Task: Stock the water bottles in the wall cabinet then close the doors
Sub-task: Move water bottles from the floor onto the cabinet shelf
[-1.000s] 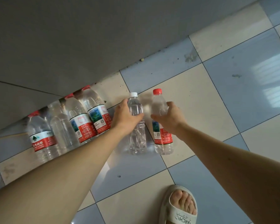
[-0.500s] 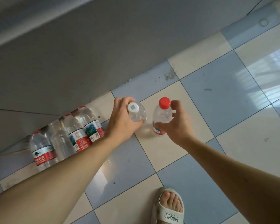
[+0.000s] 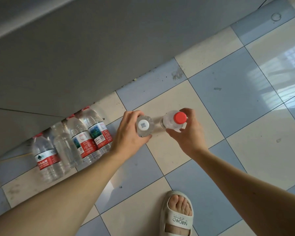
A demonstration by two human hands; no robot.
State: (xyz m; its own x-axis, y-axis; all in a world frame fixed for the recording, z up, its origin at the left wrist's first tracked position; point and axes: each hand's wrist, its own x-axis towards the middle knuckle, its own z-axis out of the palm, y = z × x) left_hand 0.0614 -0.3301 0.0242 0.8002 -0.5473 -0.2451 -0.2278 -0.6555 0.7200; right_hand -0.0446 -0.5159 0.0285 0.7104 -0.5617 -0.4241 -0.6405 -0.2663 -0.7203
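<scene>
Left hand (image 3: 128, 133) gripping white-capped clear plastic bottle (image 3: 144, 126); right hand (image 3: 186, 135) gripping red-capped clear plastic bottle (image 3: 173, 120). Four clear plastic floor bottles (image 3: 71, 142) unstocked; cabinet unseen.

The sandal (image 3: 177, 217) strap carries "ARCH" upside down (its first letter is cut off). A white bottle cap (image 3: 143, 125) bears a QR code. The leftmost bottle (image 3: 46, 159) has white Chinese characters on its red label, too blurred to read.
</scene>
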